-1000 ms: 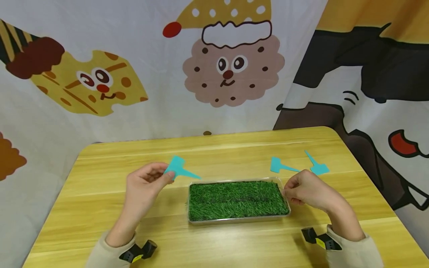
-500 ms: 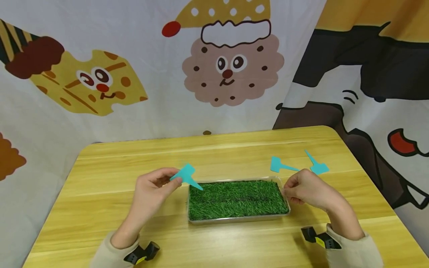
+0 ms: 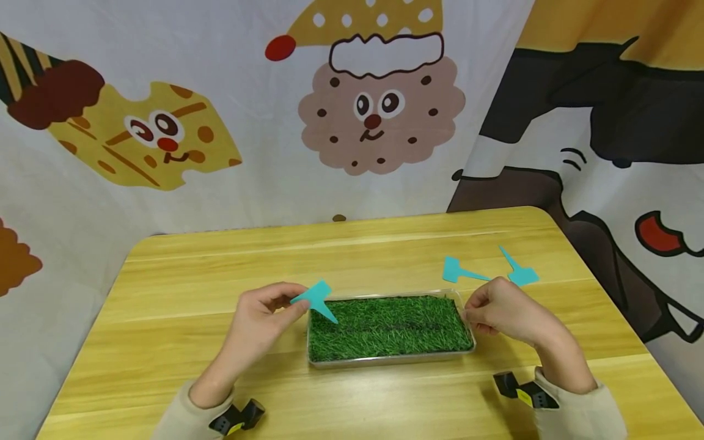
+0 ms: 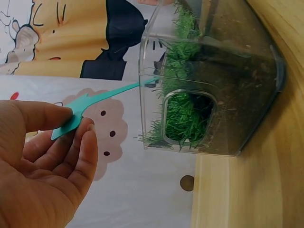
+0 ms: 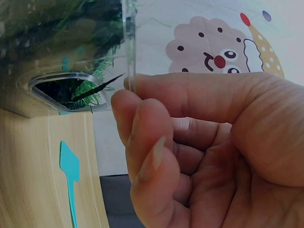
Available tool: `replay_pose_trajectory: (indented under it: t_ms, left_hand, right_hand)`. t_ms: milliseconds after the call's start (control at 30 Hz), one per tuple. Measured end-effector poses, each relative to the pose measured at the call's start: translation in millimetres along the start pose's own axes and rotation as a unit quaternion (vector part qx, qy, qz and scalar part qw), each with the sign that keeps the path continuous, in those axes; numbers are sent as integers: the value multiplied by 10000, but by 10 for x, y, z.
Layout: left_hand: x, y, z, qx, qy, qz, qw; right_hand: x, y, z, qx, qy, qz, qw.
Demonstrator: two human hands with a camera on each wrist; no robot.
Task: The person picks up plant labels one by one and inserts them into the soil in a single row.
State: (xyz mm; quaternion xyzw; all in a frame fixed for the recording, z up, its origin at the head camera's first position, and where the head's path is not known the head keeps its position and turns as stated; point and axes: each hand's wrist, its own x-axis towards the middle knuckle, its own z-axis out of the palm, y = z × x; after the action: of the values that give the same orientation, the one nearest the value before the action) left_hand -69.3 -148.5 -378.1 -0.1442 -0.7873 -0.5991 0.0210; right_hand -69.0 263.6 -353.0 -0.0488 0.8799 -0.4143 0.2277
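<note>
My left hand (image 3: 258,324) pinches a turquoise T-shaped plant label (image 3: 318,296) between thumb and fingers. Its narrow point slants down over the left end of the green grass (image 3: 390,330). In the left wrist view, the label's (image 4: 71,116) stem reaches the upper rim of the clear plastic box (image 4: 228,128); whether the tip touches grass I cannot tell. That long box (image 3: 390,362) holds the grass on dark soil. At its right end, my right hand (image 3: 508,311) pinches the rim, as the right wrist view shows with the thumb and fingertip (image 5: 126,107) at the wall.
Two more turquoise plant labels lie flat behind the box, one label (image 3: 452,269) beside the other label (image 3: 524,276), near my right hand. The wooden table (image 3: 209,256) ends at a printed cartoon curtain (image 3: 264,177). Both box ends have an oval opening (image 4: 190,118).
My left hand has carried the label right and down, from beside the box to over the grass's left end. The right hand has stayed on the box rim.
</note>
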Motion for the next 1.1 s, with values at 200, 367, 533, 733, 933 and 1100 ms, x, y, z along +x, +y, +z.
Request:
replay_pose_trajectory:
  t_ms: [200, 367, 533, 733, 933, 1100]
  left_hand:
    - [-1, -37, 27, 221, -184, -4, 9996]
    - [-3, -65, 47, 213, -425, 40, 9989]
    - [-6, -81, 64, 268, -548, 118, 9981]
    - [-10, -96, 82, 454, -652, 242, 9965]
    - [-17, -101, 104, 650, -757, 339, 9944]
    - [-25, -102, 136, 657, -856, 298, 9937]
  right_hand:
    - [-3, -2, 9, -11, 13, 12, 10000]
    - [8, -4, 3, -22, 42, 26, 10000]
    - [-3, 5, 13, -2, 12, 9, 10000]
    - [-4, 13, 16, 31, -3, 1, 10000]
    - [1, 13, 7, 45, -38, -16, 10000]
    - [6, 8, -6, 27, -53, -36, 10000]
